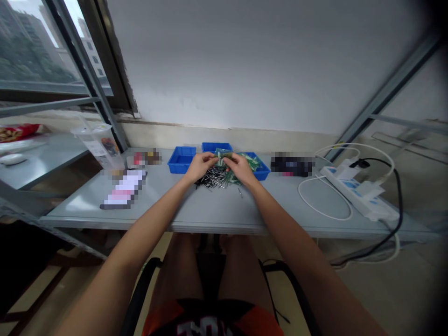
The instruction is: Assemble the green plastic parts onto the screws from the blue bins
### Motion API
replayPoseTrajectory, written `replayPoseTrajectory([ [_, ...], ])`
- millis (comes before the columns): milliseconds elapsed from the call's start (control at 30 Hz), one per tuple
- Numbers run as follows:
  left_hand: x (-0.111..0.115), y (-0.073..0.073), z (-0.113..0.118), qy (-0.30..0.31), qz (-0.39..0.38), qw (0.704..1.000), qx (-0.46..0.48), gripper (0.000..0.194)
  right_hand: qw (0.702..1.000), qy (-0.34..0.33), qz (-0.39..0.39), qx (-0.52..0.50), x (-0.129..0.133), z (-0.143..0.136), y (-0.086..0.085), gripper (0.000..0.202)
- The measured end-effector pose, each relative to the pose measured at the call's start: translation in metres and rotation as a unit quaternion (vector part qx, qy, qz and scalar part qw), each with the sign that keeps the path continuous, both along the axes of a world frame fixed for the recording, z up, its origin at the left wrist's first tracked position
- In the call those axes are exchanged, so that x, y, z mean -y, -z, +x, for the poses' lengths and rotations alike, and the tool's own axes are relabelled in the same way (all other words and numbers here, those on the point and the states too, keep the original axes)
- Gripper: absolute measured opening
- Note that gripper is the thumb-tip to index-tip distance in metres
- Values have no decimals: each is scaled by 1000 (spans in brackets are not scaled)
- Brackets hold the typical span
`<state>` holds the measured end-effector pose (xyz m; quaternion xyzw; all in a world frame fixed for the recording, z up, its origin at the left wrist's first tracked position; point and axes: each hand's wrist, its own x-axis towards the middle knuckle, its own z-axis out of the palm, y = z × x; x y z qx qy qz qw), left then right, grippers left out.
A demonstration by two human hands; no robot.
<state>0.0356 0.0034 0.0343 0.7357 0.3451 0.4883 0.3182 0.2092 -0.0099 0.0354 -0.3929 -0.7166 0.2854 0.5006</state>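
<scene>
My left hand (200, 166) and my right hand (241, 168) meet above the back middle of the table. Between their closed fingertips is a small clear-and-green plastic packet (220, 152); its contents are too small to make out. Under the hands lies a heap of small slim metal and black pieces (213, 179), partly hidden by my fingers. More green-printed packets (252, 161) lie in and against the right blue tray (262, 175), just past my right hand. A blue tray (182, 154) stands beside my left hand, and another blue tray (216, 146) sits behind the packet.
On the left of the grey table (217, 210) are a phone (124, 187) and a clear plastic cup (105, 149). A blurred dark object (293, 165) lies at right, near a white power strip (362, 193) with looping cables. Metal posts frame both sides.
</scene>
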Motion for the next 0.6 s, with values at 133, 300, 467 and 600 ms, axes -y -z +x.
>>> replayPoseTrajectory([
  [133,3,-2,2,-28,25,999,3,17,997,32,59,41,2,1,-2,26],
  [300,2,-2,0,-65,46,997,-19,23,938,238,218,124,-2,34,-9,30],
  [467,0,1,-7,-135,148,977,-67,30,869,355,64,338,-9,60,-1,35],
  [600,0,2,-10,-127,180,969,-111,30,833,389,61,388,-3,47,-4,47],
])
